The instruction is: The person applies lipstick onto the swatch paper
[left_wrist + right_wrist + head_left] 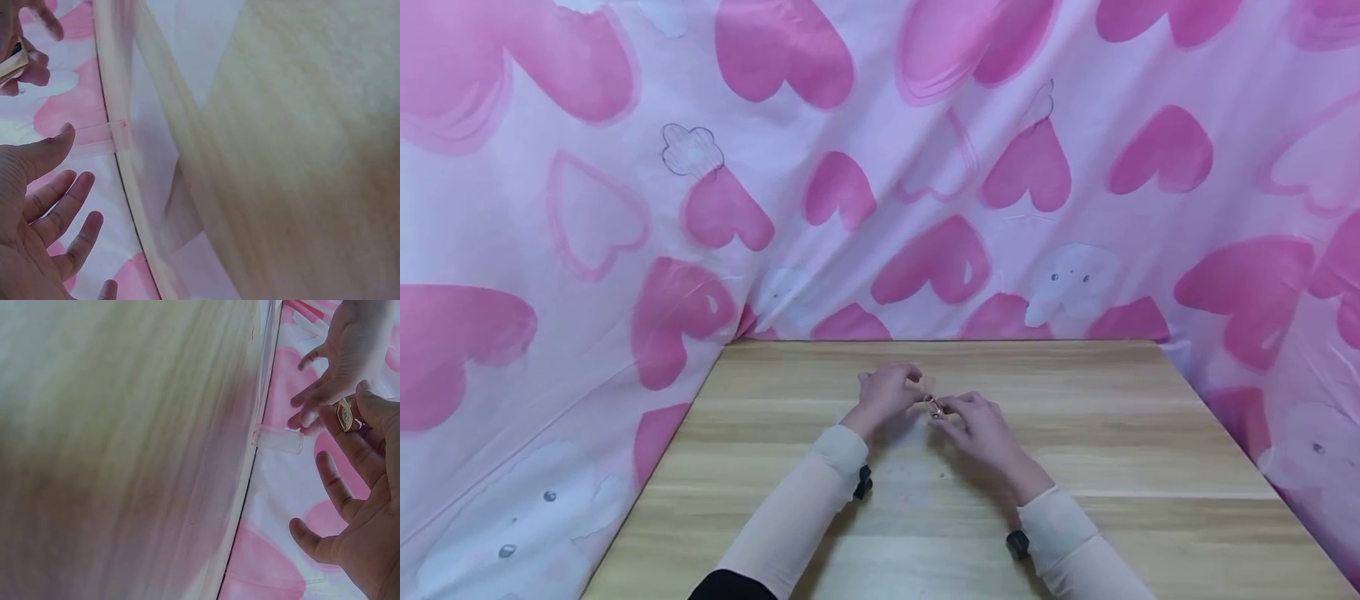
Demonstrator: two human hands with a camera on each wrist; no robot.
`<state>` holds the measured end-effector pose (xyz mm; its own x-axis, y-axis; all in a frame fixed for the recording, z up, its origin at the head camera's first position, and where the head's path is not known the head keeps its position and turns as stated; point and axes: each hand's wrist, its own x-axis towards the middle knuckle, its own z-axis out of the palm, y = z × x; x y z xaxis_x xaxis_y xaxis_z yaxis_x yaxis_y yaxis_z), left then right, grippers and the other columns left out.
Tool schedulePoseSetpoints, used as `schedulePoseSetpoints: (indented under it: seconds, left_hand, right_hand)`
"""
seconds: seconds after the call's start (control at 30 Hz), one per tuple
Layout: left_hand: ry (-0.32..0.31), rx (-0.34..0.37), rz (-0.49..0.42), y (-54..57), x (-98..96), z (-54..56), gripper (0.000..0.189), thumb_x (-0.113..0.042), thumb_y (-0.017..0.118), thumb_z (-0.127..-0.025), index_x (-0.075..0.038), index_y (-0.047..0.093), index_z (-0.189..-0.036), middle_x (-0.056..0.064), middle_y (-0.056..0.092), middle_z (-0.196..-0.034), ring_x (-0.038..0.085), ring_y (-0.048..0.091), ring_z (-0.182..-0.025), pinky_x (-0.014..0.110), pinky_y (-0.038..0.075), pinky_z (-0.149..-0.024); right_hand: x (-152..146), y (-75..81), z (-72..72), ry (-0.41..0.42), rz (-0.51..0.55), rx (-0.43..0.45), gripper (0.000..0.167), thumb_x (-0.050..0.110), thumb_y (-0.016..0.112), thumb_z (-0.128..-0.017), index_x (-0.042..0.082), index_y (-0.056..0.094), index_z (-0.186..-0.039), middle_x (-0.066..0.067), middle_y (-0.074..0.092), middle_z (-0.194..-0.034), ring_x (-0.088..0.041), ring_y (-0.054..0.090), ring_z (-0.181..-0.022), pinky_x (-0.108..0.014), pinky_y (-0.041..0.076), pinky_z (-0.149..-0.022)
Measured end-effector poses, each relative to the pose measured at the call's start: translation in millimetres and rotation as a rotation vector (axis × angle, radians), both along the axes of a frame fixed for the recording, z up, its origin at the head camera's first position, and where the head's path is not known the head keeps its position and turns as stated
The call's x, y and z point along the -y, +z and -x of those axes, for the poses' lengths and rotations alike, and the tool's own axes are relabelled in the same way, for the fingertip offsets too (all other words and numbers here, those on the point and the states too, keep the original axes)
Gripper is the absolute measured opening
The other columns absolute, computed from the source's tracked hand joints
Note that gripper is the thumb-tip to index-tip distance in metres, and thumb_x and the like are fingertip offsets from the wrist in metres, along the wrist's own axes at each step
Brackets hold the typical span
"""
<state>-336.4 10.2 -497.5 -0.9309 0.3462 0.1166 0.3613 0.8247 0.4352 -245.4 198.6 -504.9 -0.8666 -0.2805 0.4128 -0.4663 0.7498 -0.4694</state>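
Note:
Both hands meet above the far half of the table. My left hand (891,393) pinches a clear, box-shaped plastic piece (281,440) at one end, between thumb and finger. Its other fingers (72,197) are spread apart in the left wrist view. Close by on the right, my right hand (981,423) grips a small shiny gold object (344,415) between thumb and index finger. That object's visible end is a gold-rimmed face with a pattern; the fingers hide the remainder, and I cannot tell its exact kind.
A wooden table (1150,450) lies beneath the hands. Pink-and-white cloth with hearts (931,258) hangs behind it and along both sides. Glossy pale reflections show on the tabletop in the left wrist view. A black band or device (1018,544) sits at the right cuff.

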Motion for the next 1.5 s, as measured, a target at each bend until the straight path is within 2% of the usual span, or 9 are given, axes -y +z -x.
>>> schedulePoseSetpoints:
  seconds: [0.23, 0.47, 0.63, 0.73, 0.87, 1.0, 1.13, 1.27, 1.5]
  left_hand:
    - [-0.018, -0.027, -0.053, 4.2, 4.1, -7.8, 0.046, -0.054, 0.075, -0.085, -0.026, 0.071, -0.121, -0.014, 0.070, -0.119, 0.021, 0.061, -0.116, 0.056, 0.033, -0.099]
    - [-0.071, -0.047, -0.156, 6.1, 13.1, -26.1, 0.042, -0.051, 0.073, -0.088, -0.023, 0.071, -0.120, -0.014, 0.071, -0.117, 0.018, 0.060, -0.118, 0.062, 0.033, -0.101]
    - [-0.116, -0.027, -0.289, 9.1, 14.8, -39.3, 0.034, -0.047, 0.067, -0.095, -0.021, 0.072, -0.117, -0.012, 0.072, -0.113, 0.015, 0.063, -0.110, 0.049, 0.046, -0.096]
    - [-0.137, 0.003, -0.383, 9.3, 13.3, -47.5, 0.025, -0.036, 0.063, -0.099, -0.019, 0.072, -0.116, -0.008, 0.073, -0.111, 0.014, 0.066, -0.106, 0.040, 0.053, -0.090]
    - [-0.147, 0.044, -0.495, 7.8, 10.0, -58.3, 0.020, -0.026, 0.062, -0.101, -0.017, 0.072, -0.116, -0.006, 0.073, -0.110, 0.014, 0.066, -0.105, 0.038, 0.054, -0.090]
    - [-0.145, 0.071, -0.595, 6.3, 5.1, -66.0, 0.022, -0.031, 0.066, -0.099, -0.017, 0.072, -0.114, -0.006, 0.073, -0.108, 0.013, 0.066, -0.102, 0.033, 0.055, -0.085]
    - [-0.118, 0.071, -0.674, 5.9, 0.1, -70.1, 0.026, -0.037, 0.073, -0.093, -0.019, 0.073, -0.112, -0.009, 0.073, -0.104, 0.011, 0.065, -0.098, 0.035, 0.056, -0.084]
    - [-0.052, 0.055, -0.734, 6.4, -3.5, -71.8, 0.028, -0.040, 0.077, -0.089, -0.022, 0.073, -0.109, -0.012, 0.072, -0.102, 0.010, 0.065, -0.097, 0.039, 0.054, -0.087]
    - [0.033, 0.017, -0.819, 9.4, -8.5, -70.9, 0.026, -0.041, 0.079, -0.086, -0.022, 0.073, -0.103, -0.013, 0.070, -0.098, 0.010, 0.064, -0.094, 0.029, 0.053, -0.082]
  right_hand:
    - [-1.9, 2.2, -3.2, -0.040, -0.005, 0.052, 0.027, 0.036, 0.077, -0.090, 0.023, 0.073, -0.113, 0.004, 0.070, -0.099, -0.020, 0.062, -0.099, -0.054, 0.043, -0.094]
    - [-0.5, -3.0, -5.8, -0.034, 0.007, 0.033, 0.027, 0.036, 0.077, -0.090, 0.023, 0.074, -0.113, 0.005, 0.070, -0.097, -0.019, 0.062, -0.095, -0.055, 0.045, -0.089]
    - [0.5, -3.9, -3.7, -0.034, 0.026, -0.018, 0.028, 0.033, 0.079, -0.089, 0.020, 0.074, -0.113, 0.005, 0.073, -0.100, -0.021, 0.062, -0.097, -0.055, 0.047, -0.088]
    - [0.4, -3.6, -2.8, -0.046, 0.041, -0.026, 0.029, 0.032, 0.079, -0.089, 0.018, 0.073, -0.114, 0.003, 0.074, -0.104, -0.022, 0.063, -0.099, -0.053, 0.049, -0.087]
    - [-0.4, -1.8, -3.6, -0.069, 0.059, -0.016, 0.029, 0.031, 0.079, -0.089, 0.016, 0.073, -0.114, 0.000, 0.074, -0.106, -0.024, 0.063, -0.100, -0.052, 0.050, -0.086]
    - [-0.8, 0.2, -4.8, -0.085, 0.065, -0.005, 0.028, 0.029, 0.078, -0.090, 0.015, 0.073, -0.114, -0.003, 0.074, -0.105, -0.026, 0.063, -0.100, -0.055, 0.049, -0.089]
    - [1.1, 1.1, -4.8, -0.092, 0.061, -0.024, 0.026, 0.026, 0.077, -0.090, 0.014, 0.073, -0.113, -0.006, 0.074, -0.103, -0.028, 0.063, -0.099, -0.056, 0.050, -0.087]
    - [5.9, 2.0, -3.8, -0.101, 0.067, -0.064, 0.023, 0.026, 0.077, -0.090, 0.014, 0.073, -0.109, -0.007, 0.074, -0.101, -0.029, 0.063, -0.097, -0.057, 0.050, -0.086]
    - [15.2, 5.2, -0.1, -0.120, 0.072, -0.112, 0.023, 0.024, 0.080, -0.087, 0.013, 0.073, -0.106, -0.007, 0.075, -0.098, -0.030, 0.064, -0.095, -0.058, 0.049, -0.082]
